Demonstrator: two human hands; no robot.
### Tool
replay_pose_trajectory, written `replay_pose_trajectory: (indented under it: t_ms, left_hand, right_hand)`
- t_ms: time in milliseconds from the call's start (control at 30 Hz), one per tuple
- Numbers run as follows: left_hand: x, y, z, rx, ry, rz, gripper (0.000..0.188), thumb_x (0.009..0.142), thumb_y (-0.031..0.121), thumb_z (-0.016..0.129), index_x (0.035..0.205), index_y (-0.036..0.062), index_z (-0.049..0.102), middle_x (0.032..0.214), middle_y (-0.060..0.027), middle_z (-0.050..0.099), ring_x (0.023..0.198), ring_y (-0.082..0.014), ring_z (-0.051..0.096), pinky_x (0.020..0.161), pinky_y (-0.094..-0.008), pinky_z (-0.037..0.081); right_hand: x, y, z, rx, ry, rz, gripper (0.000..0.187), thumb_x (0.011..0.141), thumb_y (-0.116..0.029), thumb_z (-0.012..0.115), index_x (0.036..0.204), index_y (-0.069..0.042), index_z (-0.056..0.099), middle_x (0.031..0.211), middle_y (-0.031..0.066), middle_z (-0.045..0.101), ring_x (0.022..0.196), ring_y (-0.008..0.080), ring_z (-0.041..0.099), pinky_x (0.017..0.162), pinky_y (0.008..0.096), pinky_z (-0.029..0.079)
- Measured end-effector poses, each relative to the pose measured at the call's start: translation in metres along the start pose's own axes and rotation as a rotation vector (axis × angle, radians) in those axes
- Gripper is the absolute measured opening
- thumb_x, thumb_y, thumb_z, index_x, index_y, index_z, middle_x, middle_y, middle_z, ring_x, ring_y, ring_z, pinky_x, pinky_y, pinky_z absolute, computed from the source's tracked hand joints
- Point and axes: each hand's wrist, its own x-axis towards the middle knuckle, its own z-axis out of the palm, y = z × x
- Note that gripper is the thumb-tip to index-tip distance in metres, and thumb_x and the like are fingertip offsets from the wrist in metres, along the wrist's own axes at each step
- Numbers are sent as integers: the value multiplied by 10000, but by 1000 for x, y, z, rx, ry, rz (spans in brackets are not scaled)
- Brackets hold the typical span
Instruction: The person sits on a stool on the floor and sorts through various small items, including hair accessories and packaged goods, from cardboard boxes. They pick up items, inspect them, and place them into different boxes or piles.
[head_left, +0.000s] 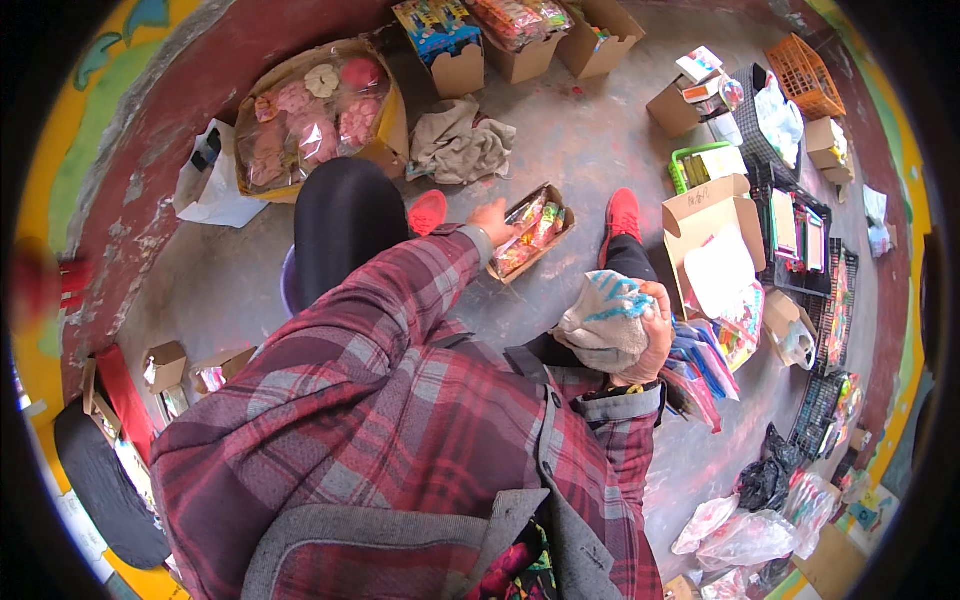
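Head view: shiny packets (540,230) already lay in a small box (569,216) on the floor (590,130). The left hand (490,222) was at its left rim, grip unclear; right of the box, the right hand's (655,335) fingers clasped a cloth (603,325), not yet set down.

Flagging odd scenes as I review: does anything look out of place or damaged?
Yes: a beige cloth lies bunched on the floor beside the big box, as if dropped. The red wall at left looks damaged, its paint patchy.
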Motion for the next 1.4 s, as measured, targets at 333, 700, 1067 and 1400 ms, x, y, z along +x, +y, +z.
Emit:
replay_pose_trajectory:
  t_ms: [333,700,1067,1400]
  left_hand:
    - [56,-52,53,-266,-373,-19,386,724,231,542,1069,62,586,1079,-202,594,1031,-314,563,862,-367,431]
    - [47,-33,32,-455,-296,-95,358,754,112,523,1104,175,570,882,-158,627,770,-263,629,715,-385,493]
    - [209,45,-67,-137,2,293,274,756,115,491,991,46,615,926,-196,621,875,-360,595,789,-412,476]
    - [356,41,-127,220,97,385,260,754,143,507,959,66,648,938,-197,623,918,-364,587,797,-422,469]
  right_hand:
    - [5,1,-3,4,-5,27,282,730,-151,606,950,9,534,960,137,569,863,212,569,798,325,467]
    - [22,-1,18,-100,-17,167,271,692,-145,622,904,13,567,953,128,583,869,193,571,810,302,447]
    - [45,-2,19,-188,-112,333,257,736,-141,645,910,35,577,967,149,586,906,200,558,826,311,430]
    - [68,-21,20,-246,-69,424,190,705,-36,588,882,34,598,982,157,596,952,216,556,880,329,404]
